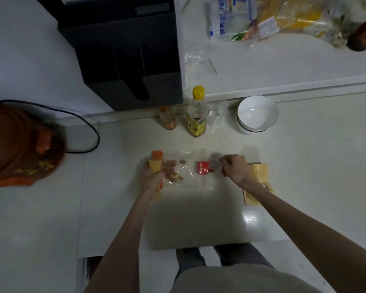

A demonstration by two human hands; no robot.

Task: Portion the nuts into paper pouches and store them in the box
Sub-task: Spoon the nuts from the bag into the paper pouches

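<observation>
A clear plastic nut bag [190,170] with orange and red printed parts lies flat on the pale counter. Several brown nuts [171,169] sit inside it near its left end. My left hand [151,178] grips the bag's yellow-orange left end. My right hand [234,168] pinches the bag's right part beside a red label [203,168]. Brown paper pouches [259,182] lie on the counter under my right wrist and forearm, partly hidden. A dark open box [125,60] with dividers stands at the back.
Two bottles, a small one [167,118] and a yellow-capped one [197,115], stand behind the bag. Stacked white bowls [256,115] sit to their right. A brown clay cooker [19,144] with a black cord is at the left. Bagged groceries [273,17] lie on the raised ledge.
</observation>
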